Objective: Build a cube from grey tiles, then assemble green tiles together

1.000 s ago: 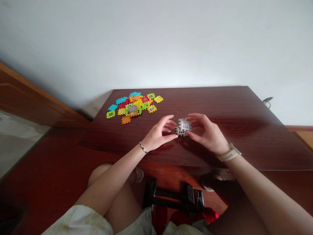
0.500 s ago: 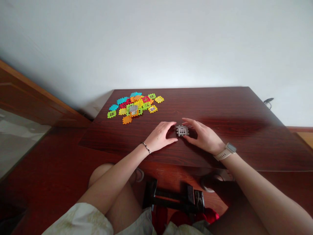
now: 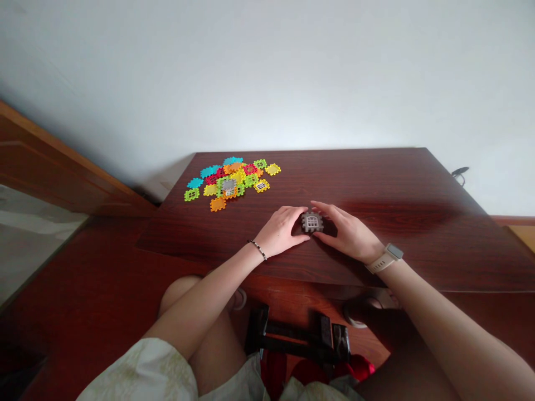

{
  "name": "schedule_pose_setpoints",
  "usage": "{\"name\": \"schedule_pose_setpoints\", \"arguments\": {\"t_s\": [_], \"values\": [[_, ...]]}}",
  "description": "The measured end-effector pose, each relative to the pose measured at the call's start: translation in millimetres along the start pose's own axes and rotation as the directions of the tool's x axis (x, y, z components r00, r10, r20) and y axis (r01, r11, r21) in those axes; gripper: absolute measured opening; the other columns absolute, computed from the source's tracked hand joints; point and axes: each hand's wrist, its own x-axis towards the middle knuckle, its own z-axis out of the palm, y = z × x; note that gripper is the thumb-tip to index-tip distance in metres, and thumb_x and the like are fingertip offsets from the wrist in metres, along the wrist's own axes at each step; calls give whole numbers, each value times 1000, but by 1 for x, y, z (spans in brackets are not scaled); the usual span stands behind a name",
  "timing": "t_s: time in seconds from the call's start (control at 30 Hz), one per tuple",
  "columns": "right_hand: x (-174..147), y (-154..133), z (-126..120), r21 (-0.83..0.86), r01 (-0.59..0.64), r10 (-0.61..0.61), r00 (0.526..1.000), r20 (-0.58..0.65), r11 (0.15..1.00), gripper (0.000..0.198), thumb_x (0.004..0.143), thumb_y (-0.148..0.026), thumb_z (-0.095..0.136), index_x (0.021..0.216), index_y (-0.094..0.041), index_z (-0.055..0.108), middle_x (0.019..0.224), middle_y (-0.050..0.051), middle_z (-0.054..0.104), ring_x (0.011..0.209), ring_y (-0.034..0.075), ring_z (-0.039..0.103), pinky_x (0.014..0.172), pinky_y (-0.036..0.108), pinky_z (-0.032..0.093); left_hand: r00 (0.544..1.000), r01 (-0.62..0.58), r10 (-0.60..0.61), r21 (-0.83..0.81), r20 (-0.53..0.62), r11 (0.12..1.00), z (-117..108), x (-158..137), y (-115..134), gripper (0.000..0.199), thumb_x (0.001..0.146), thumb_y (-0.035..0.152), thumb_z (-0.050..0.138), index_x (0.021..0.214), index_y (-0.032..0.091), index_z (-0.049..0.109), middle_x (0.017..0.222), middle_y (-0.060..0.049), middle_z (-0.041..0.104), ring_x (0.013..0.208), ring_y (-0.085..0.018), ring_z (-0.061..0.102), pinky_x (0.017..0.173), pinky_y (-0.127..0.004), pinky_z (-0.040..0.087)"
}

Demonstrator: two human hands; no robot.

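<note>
A grey building block (image 3: 312, 222) with notched edges and a white arched window sits on the dark wooden table in front of me. My left hand (image 3: 282, 229) reaches round its left side, with thumb and forefinger at the near and far edges. From the right, my right hand (image 3: 349, 228) grips it in the same way, the thumb close to the near edge. The fingertips of both hands almost meet around the block. Its underside and parts of its sides are hidden.
Several notched tiles in blue, green, yellow, orange and red lie in a pile (image 3: 238, 177) at the table's far left. A grey tile (image 3: 228, 185) rests on top. A pale wall stands behind the table (image 3: 397, 184); a black cable (image 3: 460, 171) hangs beyond its right side.
My left hand has moved a little to the right, closing in around the block. The block has straightened slightly. My right hand has barely moved.
</note>
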Motion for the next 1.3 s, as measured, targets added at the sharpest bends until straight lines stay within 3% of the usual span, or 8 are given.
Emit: {"name": "schedule_pose_setpoints", "arguments": {"t_s": [0.27, 0.43, 0.6, 0.83, 1.0, 1.1, 1.2, 1.3], "values": [[-1, -1, -2, 19, -30, 30, 1000, 9, 999, 72, 96, -36, 74, 161, -29, 45, 142, 10, 70, 129, 32, 70, 114, 52, 58, 1000, 13, -13, 8, -4, 1000, 7, 9, -3, 64, 87, 24, 88, 142, 24, 55, 142, -11, 69, 129, -32, 66, 116, -53, 53], [-1, -2, -3, 213, -130, 132, 991, 4, 968, 66, 102, -49, 67, 161, -29, 44, 141, 11, 71, 128, 30, 71, 112, 52, 60, 1000, -9, 10, 15, -27, 1000, 8, 9, -3, 60, 88, 25, 87, 140, 22, 57, 138, -12, 71, 125, -30, 67, 113, -50, 55], [0, 1, -2, 233, -279, 296, 955, -37, 931, 58, 101, -49, 66, 153, -28, 53, 132, 10, 77, 112, 28, 77, 102, 50, 65, 998, -59, 59, 36, -3, 998, 4, 9, 1, 51, 90, 25, 86, 134, 24, 60, 133, -8, 74, 122, -28, 68, 111, -49, 56], [0, 1, -5, 306, -344, 334, 939, 83, 888, 52, 94, -46, 73, 142, -27, 62, 112, 6, 80, 90, 24, 77, 87, 43, 66, 985, -168, 163, 87, 58, 982, 1, 8, 6, 47, 96, 25, 79, 136, 24, 56, 136, -8, 71, 125, -27, 69, 111, -47, 57], [0, -3, -5, 461, -324, 326, 942, 77, 826, 52, 92, -43, 76, 139, -26, 61, 113, 7, 77, 98, 25, 77, 90, 41, 66, 981, -191, 187, 122, 47, 974, 1, 4, 10, 54, 96, 19, 76, 143, 25, 51, 142, -10, 66, 130, -28, 68, 111, -47, 58], [1, -7, -4, 496, -291, 310, 950, 46, 818, 52, 93, -38, 75, 141, -26, 60, 115, 6, 76, 100, 24, 77, 93, 41, 66, 987, -160, 158, 57, 30, 986, 0, 3, 12, 61, 95, 22, 78, 148, 27, 47, 144, -11, 62, 130, -29, 68, 110, -47, 60], [1, -11, -3, 459, -226, 261, 965, -14, 859, 50, 95, -33, 73, 142, -28, 59, 117, 5, 75, 103, 24, 77, 97, 42, 66, 994, -104, 102, -54, -41, 993, -1, 2, 12, 60, 97, 30, 79, 148, 27, 47, 141, -10, 66, 127, -28, 70, 109, -47, 61], [0, -15, -1, 312, -136, 163, 985, -63, 940, 46, 97, -29, 69, 142, -29, 60, 119, 6, 74, 108, 26, 76, 100, 45, 64, 995, -41, 33, -85, -94, 996, 0, 2, 9, 43, 99, 23, 73, 138, 25, 55, 132, -9, 72, 121, -26, 72, 107, -46, 60]]}}
